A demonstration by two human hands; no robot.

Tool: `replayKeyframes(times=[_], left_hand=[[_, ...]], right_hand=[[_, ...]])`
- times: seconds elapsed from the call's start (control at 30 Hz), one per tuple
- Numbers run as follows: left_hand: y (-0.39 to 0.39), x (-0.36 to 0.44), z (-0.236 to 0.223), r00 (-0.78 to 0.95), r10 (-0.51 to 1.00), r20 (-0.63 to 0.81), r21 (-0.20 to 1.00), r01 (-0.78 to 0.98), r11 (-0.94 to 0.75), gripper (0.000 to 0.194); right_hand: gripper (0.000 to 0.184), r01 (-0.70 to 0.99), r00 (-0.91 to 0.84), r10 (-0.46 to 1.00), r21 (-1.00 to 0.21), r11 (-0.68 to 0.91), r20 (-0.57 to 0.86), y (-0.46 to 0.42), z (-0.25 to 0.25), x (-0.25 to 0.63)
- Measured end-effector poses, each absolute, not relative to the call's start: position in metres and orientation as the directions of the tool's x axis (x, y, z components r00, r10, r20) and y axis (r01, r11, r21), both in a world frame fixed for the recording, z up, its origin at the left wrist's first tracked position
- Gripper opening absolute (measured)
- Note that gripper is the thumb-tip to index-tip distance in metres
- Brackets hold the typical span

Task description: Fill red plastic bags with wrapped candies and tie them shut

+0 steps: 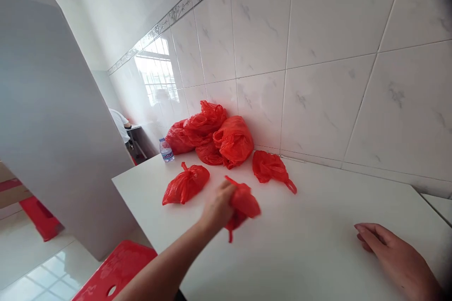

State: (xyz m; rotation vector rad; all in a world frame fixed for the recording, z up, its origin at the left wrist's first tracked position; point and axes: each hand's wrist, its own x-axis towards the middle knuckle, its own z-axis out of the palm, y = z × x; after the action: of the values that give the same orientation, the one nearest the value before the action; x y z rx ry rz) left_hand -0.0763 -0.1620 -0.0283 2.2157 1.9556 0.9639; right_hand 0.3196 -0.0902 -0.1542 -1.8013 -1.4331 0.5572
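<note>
My left hand (218, 206) is closed around a small red plastic bag (245, 201), held up over the white table; both are a little blurred. To its left a tied red plastic bag (186, 183) rests on the tabletop. A flatter, crumpled red bag (271, 167) lies to the right, close to the wall. Over the right side of the table is my right hand (391, 254), its fingers curled and thumb tip against the fingertips, with nothing visible in them.
Several full red bags (235, 141) are heaped against the tiled wall (318, 103). Beside them stands a small water bottle (166, 150). A red stool (120, 270) is by the left edge of the white table (300, 244). Past the grey partition (60, 117), part of a person in white (119, 122) shows.
</note>
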Motion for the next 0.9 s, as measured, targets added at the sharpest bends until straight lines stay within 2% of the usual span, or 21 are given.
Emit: replayKeyframes(times=[0.07, 0.13, 0.2, 0.23, 0.3, 0.33, 0.43, 0.53, 0.6, 0.67, 0.73, 0.8, 0.83, 0.9], left_hand=[[-0.17, -0.113, -0.027, -0.126, 0.892, 0.434, 0.408, 0.91, -0.07, 0.027], [-0.177, -0.141, -0.034, -0.266, 0.868, 0.42, 0.373, 0.922, 0.102, 0.044], [-0.183, -0.162, -0.048, -0.312, 0.86, 0.404, 0.248, 0.942, 0.225, 0.07], [-0.185, -0.17, -0.057, -0.286, 0.876, 0.388, 0.174, 0.956, 0.235, 0.076], [-0.183, -0.183, -0.074, -0.213, 0.922, 0.324, 0.087, 0.977, 0.195, 0.072], [-0.18, -0.189, -0.082, -0.195, 0.937, 0.29, 0.085, 0.98, 0.178, 0.067], [-0.157, -0.205, -0.096, -0.257, 0.932, 0.255, 0.163, 0.962, 0.22, 0.057], [-0.13, -0.211, -0.099, -0.359, 0.889, 0.284, 0.217, 0.927, 0.305, 0.062], [-0.117, -0.202, -0.096, -0.397, 0.834, 0.384, 0.218, 0.916, 0.336, 0.064], [-0.108, -0.182, -0.093, -0.306, 0.787, 0.536, 0.203, 0.951, 0.232, 0.06], [-0.1, -0.151, -0.09, -0.102, 0.794, 0.6, 0.215, 0.976, -0.037, 0.053], [-0.087, -0.114, -0.089, 0.065, 0.844, 0.533, 0.349, 0.892, -0.289, 0.049], [-0.078, -0.095, -0.089, 0.075, 0.879, 0.471, 0.471, 0.821, -0.322, 0.05], [-0.056, -0.061, -0.091, 0.025, 0.912, 0.409, 0.586, 0.759, -0.283, 0.063]], right_hand=[[0.029, 0.619, 0.236, 0.971, -0.774, -0.133, 0.022, -0.092, -0.15, 0.315], [0.031, 0.628, 0.232, 0.973, -0.761, -0.162, -0.016, -0.094, -0.147, 0.312], [0.033, 0.635, 0.232, 0.973, -0.755, -0.162, -0.014, -0.096, -0.144, 0.309], [0.033, 0.638, 0.231, 0.973, -0.753, -0.158, -0.009, -0.097, -0.143, 0.308], [0.033, 0.649, 0.234, 0.972, -0.744, -0.156, 0.001, -0.099, -0.14, 0.305], [0.033, 0.658, 0.237, 0.972, -0.736, -0.157, 0.005, -0.101, -0.139, 0.304], [0.033, 0.688, 0.239, 0.971, -0.708, -0.158, 0.015, -0.106, -0.133, 0.298], [0.033, 0.699, 0.24, 0.971, -0.696, -0.161, 0.017, -0.111, -0.127, 0.293], [0.031, 0.707, 0.23, 0.973, -0.691, -0.15, 0.024, -0.114, -0.123, 0.29], [0.03, 0.719, 0.221, 0.975, -0.68, -0.145, 0.025, -0.116, -0.12, 0.286], [0.029, 0.74, 0.212, 0.977, -0.658, -0.139, 0.032, -0.118, -0.118, 0.281], [0.027, 0.783, 0.19, 0.979, -0.613, -0.105, 0.074, -0.119, -0.118, 0.276], [0.025, 0.81, 0.17, 0.979, -0.582, -0.073, 0.113, -0.12, -0.119, 0.274], [0.024, 0.856, 0.123, 0.973, -0.517, -0.004, 0.197, -0.12, -0.122, 0.272]])
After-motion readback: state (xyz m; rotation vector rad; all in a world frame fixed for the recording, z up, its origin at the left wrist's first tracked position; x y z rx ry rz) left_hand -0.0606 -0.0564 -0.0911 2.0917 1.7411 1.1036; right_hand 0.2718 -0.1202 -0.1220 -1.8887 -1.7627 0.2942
